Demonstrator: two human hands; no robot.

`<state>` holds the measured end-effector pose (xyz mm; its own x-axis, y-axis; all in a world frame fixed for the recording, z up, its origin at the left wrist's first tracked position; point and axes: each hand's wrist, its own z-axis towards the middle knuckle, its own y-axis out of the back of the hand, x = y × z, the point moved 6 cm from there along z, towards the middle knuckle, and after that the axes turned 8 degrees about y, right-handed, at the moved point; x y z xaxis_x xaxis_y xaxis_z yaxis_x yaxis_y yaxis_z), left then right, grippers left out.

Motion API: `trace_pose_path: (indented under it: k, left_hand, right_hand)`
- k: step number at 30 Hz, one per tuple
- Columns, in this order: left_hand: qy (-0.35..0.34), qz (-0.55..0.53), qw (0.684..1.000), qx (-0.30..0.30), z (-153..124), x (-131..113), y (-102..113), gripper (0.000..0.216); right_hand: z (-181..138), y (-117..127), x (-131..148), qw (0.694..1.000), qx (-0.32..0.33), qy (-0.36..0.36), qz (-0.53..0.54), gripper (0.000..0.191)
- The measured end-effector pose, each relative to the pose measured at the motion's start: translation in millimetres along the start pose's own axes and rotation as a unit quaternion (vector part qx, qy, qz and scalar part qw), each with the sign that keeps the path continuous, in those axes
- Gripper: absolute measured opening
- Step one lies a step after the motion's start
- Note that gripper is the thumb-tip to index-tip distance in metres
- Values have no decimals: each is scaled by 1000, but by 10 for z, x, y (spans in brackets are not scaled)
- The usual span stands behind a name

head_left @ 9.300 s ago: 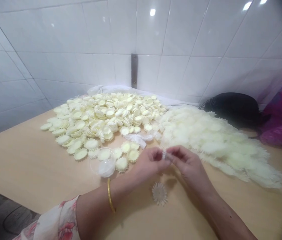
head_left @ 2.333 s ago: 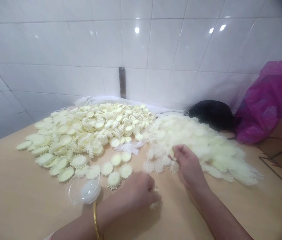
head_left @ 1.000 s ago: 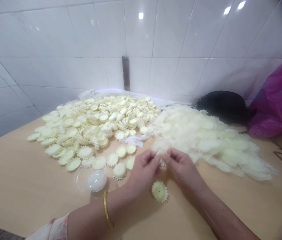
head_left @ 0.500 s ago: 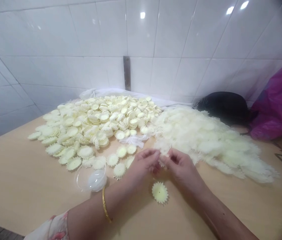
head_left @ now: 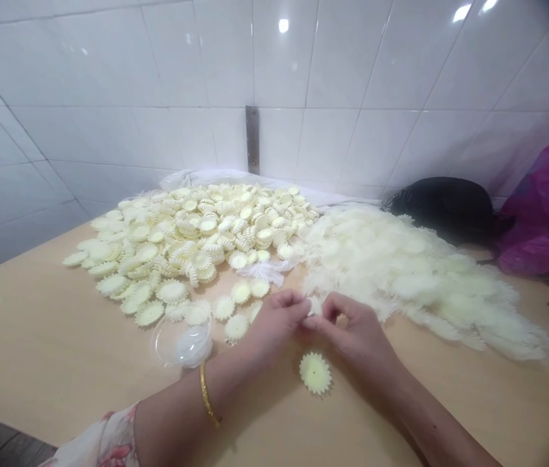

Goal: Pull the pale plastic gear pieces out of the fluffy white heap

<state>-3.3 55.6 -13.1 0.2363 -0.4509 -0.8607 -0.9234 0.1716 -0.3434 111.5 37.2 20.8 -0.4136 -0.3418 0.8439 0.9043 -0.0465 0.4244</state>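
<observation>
The left hand (head_left: 277, 322) and right hand (head_left: 354, 331) pinch, fingertips almost meeting, a small frilled cream disc (head_left: 313, 306) that looks light and flimsy, best held by its rim.

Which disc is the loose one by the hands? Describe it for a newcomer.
On the light wooden table, find the left hand and right hand meeting mid-table. One toothed cream disc lies flat just below them. Unlike the big heap of discs, it sits alone on the tabletop.
</observation>
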Motion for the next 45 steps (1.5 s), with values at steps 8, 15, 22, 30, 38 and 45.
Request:
trace_pose_path:
  k: [8,15,22,30,38,45]
  left_hand:
    - [-85,98,991,38,-87,-119,-50,12]
    - [-86,91,991,-38,-29,-117,72,17]
    - [-70,29,989,-123,-37,-177,176,16]
    - [-60,63,995,-47,-66,-134,47,14]
    - [-85,57,992,68,-41,-108,-39,16]
    - [-111,142,984,14,-68,-126,-33,17]
  right_hand:
    - [12,-40,-144,980,38,-79,180,29]
    - [47,112,-156,991,-1,-74,113,25]
    - [120,501,-174,985,-131,-74,-86,19]
    - [115,465,-144,966,-150,35,-206,20]
    - [26,26,-66,980,38,-75,180,32]
    - [12,-35,-185,952,18,-110,284,29]
